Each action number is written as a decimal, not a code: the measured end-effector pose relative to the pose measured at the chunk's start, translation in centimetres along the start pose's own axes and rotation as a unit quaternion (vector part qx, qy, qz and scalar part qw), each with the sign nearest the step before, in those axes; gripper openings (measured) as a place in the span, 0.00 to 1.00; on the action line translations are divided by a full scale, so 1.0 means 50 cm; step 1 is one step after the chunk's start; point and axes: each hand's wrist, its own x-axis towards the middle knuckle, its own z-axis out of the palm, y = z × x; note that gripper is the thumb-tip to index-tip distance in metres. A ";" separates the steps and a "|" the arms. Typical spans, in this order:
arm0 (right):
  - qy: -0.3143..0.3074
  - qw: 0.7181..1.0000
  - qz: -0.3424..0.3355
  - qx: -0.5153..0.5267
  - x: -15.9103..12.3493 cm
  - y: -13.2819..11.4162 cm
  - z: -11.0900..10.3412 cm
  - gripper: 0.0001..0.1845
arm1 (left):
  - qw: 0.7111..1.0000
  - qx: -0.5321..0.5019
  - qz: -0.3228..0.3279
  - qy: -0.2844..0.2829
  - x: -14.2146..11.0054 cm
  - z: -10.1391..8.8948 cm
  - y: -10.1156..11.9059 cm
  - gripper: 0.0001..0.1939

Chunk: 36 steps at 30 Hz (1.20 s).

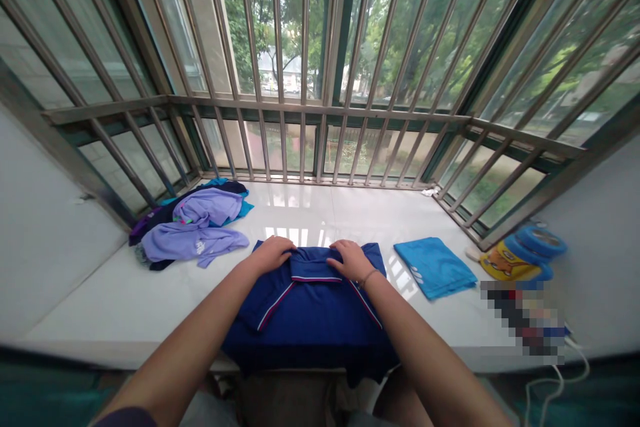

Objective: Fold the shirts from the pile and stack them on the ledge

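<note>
My left hand [273, 255] and right hand [351, 261] rest open and flat on the collar [310, 264] of a navy polo shirt [310, 320], gripping nothing, each about equally near it. The shirt's long axis runs from the collar toward me, reaching the near edge of the white sill [310, 210]. Left of the shirt lies a lilac garment [193, 240]; right, a folded blue cloth [434, 268]. Beyond it stand window bars [305, 140].

A wide white window ledge [320, 203] holds a dark blue shirt [310, 313] in the middle, a messy pile of purple clothes [193, 223] on the left, and a folded light blue shirt [434, 267] on the right.
</note>
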 end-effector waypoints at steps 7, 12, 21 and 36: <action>-0.084 0.991 -0.084 -0.061 -0.029 -0.046 0.039 0.40 | 1.000 -0.002 -0.003 -0.001 -0.007 0.033 -0.032 0.22; -0.040 0.992 -0.077 -0.088 -0.013 -0.044 0.020 0.28 | 0.994 0.060 -0.093 0.008 -0.022 0.026 -0.093 0.26; -0.045 0.988 -0.117 -0.088 -0.047 -0.032 0.017 0.18 | 0.993 0.074 -0.094 0.009 -0.071 -0.010 -0.141 0.16; -0.097 0.968 0.171 -0.156 0.003 0.158 -0.091 0.28 | 0.987 0.000 -0.149 -0.066 -0.045 -0.072 -0.195 0.16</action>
